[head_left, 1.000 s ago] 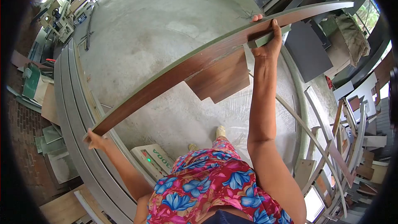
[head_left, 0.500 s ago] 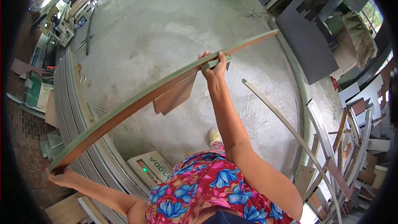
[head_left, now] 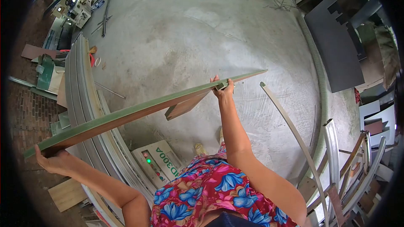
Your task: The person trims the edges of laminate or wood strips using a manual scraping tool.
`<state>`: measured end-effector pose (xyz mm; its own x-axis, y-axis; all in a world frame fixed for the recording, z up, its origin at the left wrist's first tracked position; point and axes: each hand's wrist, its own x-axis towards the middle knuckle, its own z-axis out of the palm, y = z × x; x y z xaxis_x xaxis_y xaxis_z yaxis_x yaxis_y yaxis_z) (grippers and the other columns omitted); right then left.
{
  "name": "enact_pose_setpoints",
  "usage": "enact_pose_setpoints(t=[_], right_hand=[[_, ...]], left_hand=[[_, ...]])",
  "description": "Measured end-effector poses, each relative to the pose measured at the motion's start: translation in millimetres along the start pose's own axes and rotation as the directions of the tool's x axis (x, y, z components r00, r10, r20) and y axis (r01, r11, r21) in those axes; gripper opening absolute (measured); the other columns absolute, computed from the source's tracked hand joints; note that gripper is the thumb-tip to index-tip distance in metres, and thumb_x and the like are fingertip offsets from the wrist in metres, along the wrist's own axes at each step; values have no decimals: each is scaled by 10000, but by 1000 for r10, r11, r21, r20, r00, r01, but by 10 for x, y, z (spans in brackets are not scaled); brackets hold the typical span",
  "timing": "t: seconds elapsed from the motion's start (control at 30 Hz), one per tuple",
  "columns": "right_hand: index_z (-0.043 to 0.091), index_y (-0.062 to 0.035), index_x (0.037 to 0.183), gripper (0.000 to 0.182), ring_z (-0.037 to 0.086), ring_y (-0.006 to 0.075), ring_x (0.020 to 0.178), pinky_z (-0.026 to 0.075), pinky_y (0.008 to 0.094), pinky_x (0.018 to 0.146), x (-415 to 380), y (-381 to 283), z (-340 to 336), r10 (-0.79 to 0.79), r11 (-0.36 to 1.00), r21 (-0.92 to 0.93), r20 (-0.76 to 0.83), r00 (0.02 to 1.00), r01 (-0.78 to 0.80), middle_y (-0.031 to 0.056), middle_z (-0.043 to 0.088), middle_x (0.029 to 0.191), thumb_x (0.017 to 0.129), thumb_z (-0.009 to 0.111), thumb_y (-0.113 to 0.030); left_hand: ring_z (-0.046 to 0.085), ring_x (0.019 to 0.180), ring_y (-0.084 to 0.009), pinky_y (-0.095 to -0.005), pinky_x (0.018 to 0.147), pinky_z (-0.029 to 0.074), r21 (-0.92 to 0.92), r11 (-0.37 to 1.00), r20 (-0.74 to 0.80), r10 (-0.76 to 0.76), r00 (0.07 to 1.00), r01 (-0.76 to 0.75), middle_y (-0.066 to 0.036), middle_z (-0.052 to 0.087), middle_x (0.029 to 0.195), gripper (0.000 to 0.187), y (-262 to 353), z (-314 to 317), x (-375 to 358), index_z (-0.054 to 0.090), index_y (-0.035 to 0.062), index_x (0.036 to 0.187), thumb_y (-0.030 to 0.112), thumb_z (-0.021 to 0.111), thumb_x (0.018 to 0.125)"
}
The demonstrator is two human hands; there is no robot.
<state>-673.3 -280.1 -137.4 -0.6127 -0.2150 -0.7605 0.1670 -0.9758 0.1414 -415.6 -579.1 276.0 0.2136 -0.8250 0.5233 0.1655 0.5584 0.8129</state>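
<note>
A long wooden board (head_left: 134, 108), with a green edge and a reddish-brown face, spans the view from lower left to centre right. My left hand (head_left: 52, 160) is closed around its near left end. Farther along, my right hand (head_left: 223, 88) grips it from below, beside a short green-edged piece. A smaller brown wooden piece (head_left: 185, 106) shows under the long board, left of my right hand; how the two are joined is hidden.
Long grey panels (head_left: 80, 84) lie stacked at left beside a machine box (head_left: 155, 159) with a green light. A thin curved strip (head_left: 290, 122) rises at right, near a ribbed hose (head_left: 317, 67) and leaning offcuts (head_left: 357, 159). A dark panel (head_left: 336, 54) stands behind them.
The board's far end has swung down and nearer, so it lies flatter across the view. My left hand has moved left and slightly up; my right hand has come lower. The camera view has shifted.
</note>
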Motion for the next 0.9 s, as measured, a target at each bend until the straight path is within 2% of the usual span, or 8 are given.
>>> enact_pose_setpoints(t=[0.2,0.33,0.5,0.6,0.7,0.83,0.87,0.9], right_hand=[[238,-56,1301,595,572,393,945,430,561,902,462,-155,-332,14,984,-179,107,994,5,246,488,1136,907,417,-463],[424,-29,1107,520,569,341,805,514,482,746,616,-549,-864,-11,952,-305,34,999,20,179,543,960,867,510,-483],[458,-92,791,360,466,155,485,428,323,465,90,-862,-1391,-452,634,-690,38,891,351,11,423,574,806,652,-396],[471,-76,889,321,423,105,447,358,259,376,-693,-619,-1107,-448,397,-815,229,864,422,0,418,610,829,626,-350],[475,-63,995,283,454,98,502,392,243,427,-1625,241,-569,-285,145,-700,647,707,699,13,453,676,868,562,-300],[389,17,1235,409,507,99,693,437,235,613,-2610,1269,-247,107,-122,-582,798,594,804,45,524,849,896,496,-185],[312,39,1332,507,518,133,821,440,289,719,-2971,1532,-192,286,-7,-528,812,508,849,85,535,993,885,494,-117],[275,42,1366,565,545,218,892,450,372,760,-3319,1721,-128,428,-137,-538,725,540,832,141,527,1083,868,514,-79]], left_hand=[[534,811,-244,-366,724,441,-210,974,31,-79,996,83,-122,525,871,325,-14,55,-133,554,14,966,274,616,782],[503,807,-201,-355,679,416,-180,981,-22,-80,997,75,-86,511,860,404,-34,13,-219,519,43,992,413,572,840],[434,1170,-226,-380,959,372,-345,933,-12,-111,994,100,-108,417,1330,666,-355,-195,-103,364,70,1356,572,360,918],[318,1312,-247,-399,1092,260,-421,865,6,-299,954,274,-127,299,1444,621,-254,-230,-192,272,73,1411,500,295,962],[329,1299,-265,-396,1081,279,-383,871,33,-319,947,306,-146,321,1419,659,-591,-513,-25,228,76,1422,530,302,950],[439,1128,-264,-396,983,355,-430,794,141,-412,900,431,-128,437,1244,639,-569,-699,-76,305,65,1341,563,307,940],[459,1066,-253,-391,946,374,-431,800,156,-390,907,418,-115,457,1186,628,-630,-756,-80,332,65,1308,572,310,936],[480,1003,-242,-387,908,393,-433,806,171,-367,915,404,-102,477,1128,619,-669,-799,-79,359,65,1274,580,313,933]])
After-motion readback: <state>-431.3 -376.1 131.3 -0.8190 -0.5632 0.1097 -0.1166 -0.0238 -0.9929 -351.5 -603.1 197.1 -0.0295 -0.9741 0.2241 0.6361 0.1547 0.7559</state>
